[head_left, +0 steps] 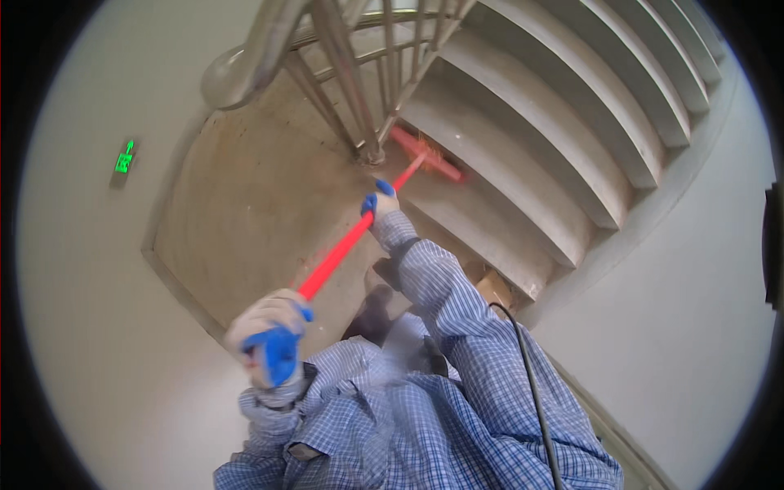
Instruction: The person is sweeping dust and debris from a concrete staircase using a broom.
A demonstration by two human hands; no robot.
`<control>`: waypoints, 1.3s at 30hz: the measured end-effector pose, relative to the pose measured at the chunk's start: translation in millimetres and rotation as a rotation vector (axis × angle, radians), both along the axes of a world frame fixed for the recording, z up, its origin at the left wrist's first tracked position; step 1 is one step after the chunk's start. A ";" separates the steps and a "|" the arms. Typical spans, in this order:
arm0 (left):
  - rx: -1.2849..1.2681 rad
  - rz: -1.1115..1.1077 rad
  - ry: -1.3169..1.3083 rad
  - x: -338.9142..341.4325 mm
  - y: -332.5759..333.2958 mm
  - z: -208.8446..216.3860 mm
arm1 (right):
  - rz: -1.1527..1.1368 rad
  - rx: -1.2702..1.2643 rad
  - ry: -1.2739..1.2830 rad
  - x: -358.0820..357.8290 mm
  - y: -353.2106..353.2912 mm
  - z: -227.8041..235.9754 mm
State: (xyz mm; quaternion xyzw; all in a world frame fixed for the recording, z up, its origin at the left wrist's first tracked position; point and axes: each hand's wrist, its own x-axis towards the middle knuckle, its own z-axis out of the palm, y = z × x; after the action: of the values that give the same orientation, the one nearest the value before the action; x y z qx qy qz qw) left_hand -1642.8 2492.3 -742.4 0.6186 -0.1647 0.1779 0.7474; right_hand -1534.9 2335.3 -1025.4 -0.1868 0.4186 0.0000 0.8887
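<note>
A broom with a red handle (336, 260) slants from my lower left up toward the stairs. My left hand (273, 336), in a white and blue work glove, is wrapped round the handle's upper end. Farther down the shaft, my right hand (381, 204), gloved the same way, grips it too. The red broom head (426, 153) is slightly blurred and lies against a low step, just right of the railing's foot post. Its bristles show only as an orange-brown smear.
Grey stairs (523, 155) curve up to the right. A metal railing (339, 73) stands ahead, beside the landing floor (245, 180). A brown cardboard-like piece (494, 290) lies by the lowest step. A green lit sign (124, 157) is on the left wall. A black cable (531, 392) hangs over my right side.
</note>
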 end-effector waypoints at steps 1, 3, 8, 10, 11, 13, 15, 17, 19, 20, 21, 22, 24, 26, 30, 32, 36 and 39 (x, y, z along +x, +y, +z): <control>0.058 -0.141 0.000 2.9 7.0 -5.7 | 0.015 0.115 0.013 -13.3 2.0 -33.2; -0.079 -0.070 0.032 -10.5 17.3 -17.4 | 0.103 0.107 0.155 -19.4 27.9 -40.4; -0.080 -0.002 0.134 4.1 41.9 62.3 | 0.298 0.036 0.314 -30.4 81.3 24.2; 0.099 -0.204 0.044 20.1 37.0 78.4 | 0.408 0.054 0.439 -36.1 82.0 47.9; 0.186 -0.116 -0.057 22.1 28.3 90.4 | 0.429 0.093 0.391 -33.8 88.8 59.1; 0.231 0.022 -0.044 19.1 41.0 64.6 | 0.422 0.045 0.227 -26.1 86.1 82.4; 0.350 0.278 -0.009 4.1 73.6 20.9 | 0.390 -0.036 0.197 -4.2 81.5 85.6; 0.486 0.547 0.028 -11.8 103.0 -8.9 | 0.418 -0.181 0.228 31.3 85.5 68.9; 0.542 0.682 0.049 -4.7 101.2 -7.3 | 0.433 -0.226 0.343 38.0 97.3 30.6; 0.203 0.445 0.027 9.5 89.6 0.7 | 0.520 -0.267 0.399 31.6 113.6 22.0; -0.131 0.208 0.014 13.1 78.3 11.8 | 0.546 -0.199 0.375 13.3 125.2 8.8; -0.137 0.213 0.017 11.7 72.6 19.1 | 0.564 -0.134 0.346 6.3 126.2 7.2; 0.026 0.192 0.000 4.3 63.6 39.0 | 0.662 -0.151 0.334 4.4 119.8 25.1; -0.023 0.304 0.037 23.1 37.5 64.4 | 0.725 -0.177 0.312 9.7 106.8 65.4; -0.137 0.186 0.072 29.1 62.8 65.7 | 0.545 -0.031 0.052 -17.7 108.2 138.6; -0.213 0.096 0.095 36.7 74.4 52.5 | 0.280 -0.136 0.073 -22.4 87.0 124.3; -0.231 -0.091 0.056 50.2 63.8 7.2 | 0.393 -0.341 0.249 35.5 20.3 42.2; -0.232 0.037 0.061 30.7 49.8 -24.8 | 0.495 -0.357 0.368 29.4 39.1 -20.0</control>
State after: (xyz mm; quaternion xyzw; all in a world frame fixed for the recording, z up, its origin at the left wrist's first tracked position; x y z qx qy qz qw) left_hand -1612.0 2542.1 -767.2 0.5359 -0.1090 0.1906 0.8152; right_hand -1505.6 2374.5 -1045.4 -0.4320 0.5071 0.1759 0.7247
